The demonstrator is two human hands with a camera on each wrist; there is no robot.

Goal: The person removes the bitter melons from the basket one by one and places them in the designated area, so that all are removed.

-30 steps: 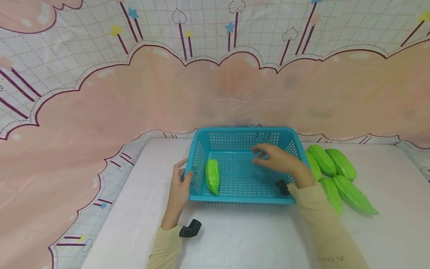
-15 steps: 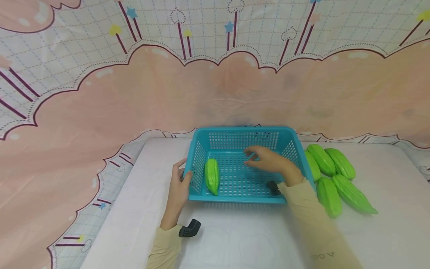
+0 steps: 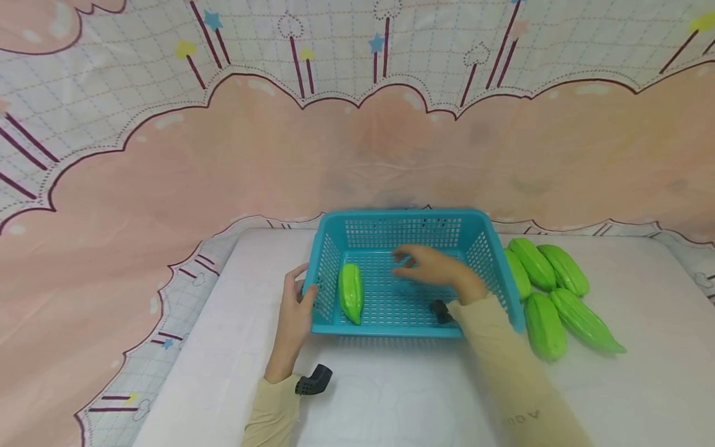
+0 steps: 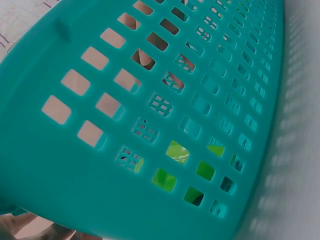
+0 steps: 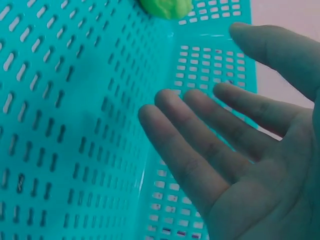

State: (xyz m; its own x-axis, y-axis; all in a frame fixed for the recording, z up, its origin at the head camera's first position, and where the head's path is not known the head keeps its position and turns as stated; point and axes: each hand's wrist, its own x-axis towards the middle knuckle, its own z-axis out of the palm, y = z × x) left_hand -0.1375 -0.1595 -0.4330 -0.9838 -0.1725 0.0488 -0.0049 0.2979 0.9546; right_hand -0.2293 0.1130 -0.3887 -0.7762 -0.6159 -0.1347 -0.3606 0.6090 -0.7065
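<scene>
A blue-green plastic basket [image 3: 385, 332] with slotted walls stands on the white table. Inside it, by the left wall, lies a long green ridged vegetable [image 3: 350, 293] with a pointed tip; green shows through the wall holes in the left wrist view. My left hand [image 3: 295, 308] holds the basket's left rim, thumb over the edge and fingers outside. Over the middle of the basket is my right hand [image 3: 430, 267], holding nothing. Its fingers are spread and slightly bent, pointing left toward the vegetable. The right wrist view shows the bare palm [image 5: 270, 185].
Several more green ridged vegetables [image 3: 586, 320] lie in a group on the table right of the basket, below and beside the right forearm. A patterned pink and white cloth [image 3: 279, 161] hangs behind the table. A black wrist-worn device [image 3: 314, 380] sits at the left cuff.
My right hand has moved left across the inside of the basket, toward the vegetable there. My left hand has kept its hold on the rim. The head view has shifted slightly.
</scene>
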